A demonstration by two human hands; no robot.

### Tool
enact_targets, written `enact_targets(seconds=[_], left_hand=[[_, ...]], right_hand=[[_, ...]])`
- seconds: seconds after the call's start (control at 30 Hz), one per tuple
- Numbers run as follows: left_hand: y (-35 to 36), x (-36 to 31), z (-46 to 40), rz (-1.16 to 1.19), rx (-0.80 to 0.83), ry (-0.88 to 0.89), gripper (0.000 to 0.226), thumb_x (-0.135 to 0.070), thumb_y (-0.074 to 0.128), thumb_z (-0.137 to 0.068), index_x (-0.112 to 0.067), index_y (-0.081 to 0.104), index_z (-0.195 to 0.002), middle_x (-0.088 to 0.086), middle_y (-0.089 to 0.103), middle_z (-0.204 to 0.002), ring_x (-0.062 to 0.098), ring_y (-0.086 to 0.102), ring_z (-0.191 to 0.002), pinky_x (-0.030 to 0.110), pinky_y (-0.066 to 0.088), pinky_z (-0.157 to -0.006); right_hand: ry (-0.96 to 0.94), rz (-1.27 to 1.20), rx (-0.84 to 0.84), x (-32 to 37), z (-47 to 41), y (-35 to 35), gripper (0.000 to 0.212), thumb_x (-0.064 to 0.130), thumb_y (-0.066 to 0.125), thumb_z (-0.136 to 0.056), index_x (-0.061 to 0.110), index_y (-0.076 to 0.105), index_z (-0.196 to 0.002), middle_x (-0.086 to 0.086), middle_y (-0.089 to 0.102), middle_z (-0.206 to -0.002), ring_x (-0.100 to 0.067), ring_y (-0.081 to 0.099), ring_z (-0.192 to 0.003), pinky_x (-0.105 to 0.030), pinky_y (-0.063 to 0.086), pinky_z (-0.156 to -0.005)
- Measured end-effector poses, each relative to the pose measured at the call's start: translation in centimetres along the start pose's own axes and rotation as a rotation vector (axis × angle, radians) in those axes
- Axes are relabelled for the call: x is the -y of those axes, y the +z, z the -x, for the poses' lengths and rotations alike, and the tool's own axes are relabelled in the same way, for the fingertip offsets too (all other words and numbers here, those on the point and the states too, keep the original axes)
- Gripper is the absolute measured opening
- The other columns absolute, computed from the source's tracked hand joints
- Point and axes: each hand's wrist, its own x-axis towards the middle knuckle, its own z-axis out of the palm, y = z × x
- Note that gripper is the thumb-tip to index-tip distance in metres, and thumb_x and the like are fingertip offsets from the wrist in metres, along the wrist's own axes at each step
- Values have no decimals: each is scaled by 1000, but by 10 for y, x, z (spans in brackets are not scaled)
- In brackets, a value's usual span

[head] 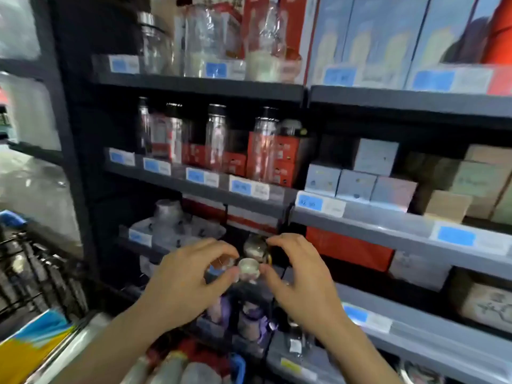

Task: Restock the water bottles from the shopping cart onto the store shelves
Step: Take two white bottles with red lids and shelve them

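Both my hands reach toward a lower shelf of the dark shelving. My left hand (185,281) and my right hand (300,275) pinch a small silvery cap or bottle top (248,268) between their fingertips. Right behind it stands a round shiny bottle top (256,246), which my right index finger touches. Bottles wrapped in clear film (188,370) lie in the shopping cart at the bottom of the view. Clear water bottles (216,137) stand in a row on the shelf above.
The black wire cart basket (33,275) is at the left, with a blue and yellow pack (30,347). Red boxes (346,248) and pale boxes (360,184) fill the shelves to the right. Purple-capped bottles (249,320) stand on the shelf below my hands.
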Motion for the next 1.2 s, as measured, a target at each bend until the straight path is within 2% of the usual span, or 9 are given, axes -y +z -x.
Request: enact_targets(seconds=[0.2, 0.3, 0.4, 0.57, 0.77, 0.9, 0.97, 1.07, 1.2], left_hand=[[-9, 102, 147, 151, 161, -391, 21, -43, 53, -76, -37, 56, -96, -13, 64, -76, 3, 58, -66, 16, 46, -65], [-4, 140, 205, 181, 220, -615, 8, -34, 64, -79, -38, 62, -85, -19, 64, -71, 6, 61, -67, 26, 51, -70], [6, 162, 248, 171, 282, -777, 12, -30, 67, -82, -34, 61, -92, -12, 66, -82, 5, 62, -73, 29, 51, -73], [37, 172, 280, 229, 358, -886, 32, -38, 61, -88, -26, 57, -118, -7, 60, -108, 13, 62, -93, 33, 51, -81], [92, 169, 269, 302, 470, -906, 63, -44, 58, -90, -22, 34, -144, 0, 40, -143, 18, 40, -130, 30, 35, -103], [124, 170, 255, 329, 520, -895, 77, -65, 48, -82, -22, 33, -145, 1, 41, -145, 20, 37, -133, 39, 36, -106], [135, 168, 250, 282, 479, -895, 76, -65, 44, -81, -18, 40, -140, 3, 46, -142, 20, 42, -129, 32, 36, -102], [141, 167, 247, 314, 389, -898, 68, -55, 55, -83, -23, 38, -141, -2, 46, -141, 16, 45, -126, 28, 36, -99], [145, 173, 250, 375, 359, -947, 78, -67, 61, -73, -39, 33, -140, -10, 48, -136, 11, 47, -123, 39, 44, -99]], right_hand=[[282, -132, 452, 63, 53, 140, 38, 38, 62, -88, 17, 58, -119, 0, 56, -117, -18, 52, -112, -27, 39, -90], [403, -90, 663, 70, 82, 201, 45, 43, 64, -87, 21, 54, -125, -2, 54, -125, -18, 50, -116, -29, 39, -92], [557, -17, 783, 64, 122, 247, 59, 51, 60, -84, 28, 41, -135, -3, 44, -134, -24, 44, -122, -36, 41, -95], [731, 42, 573, 48, 159, 275, 74, 54, 58, -84, 34, 19, -144, -9, 27, -144, -31, 36, -129, -39, 42, -97], [859, -23, 486, 47, 170, 301, 95, 66, 60, -77, 39, 4, -149, -8, -8, -158, -31, 20, -143, -42, 39, -105], [877, -8, 467, 43, 177, 307, 95, 72, 53, -77, 42, -1, -149, -2, -14, -158, -28, 25, -142, -41, 45, -99], [878, -20, 462, 41, 180, 308, 92, 68, 55, -79, 43, -2, -148, 0, -13, -157, -29, 30, -139, -41, 46, -97], [873, -43, 411, 39, 182, 311, 91, 63, 58, -78, 43, 2, -147, 2, -8, -156, -30, 31, -138, -44, 47, -97], [901, -62, 420, 39, 182, 311, 92, 62, 58, -79, 46, -3, -146, 2, -11, -157, -28, 27, -140, -41, 46, -99]])
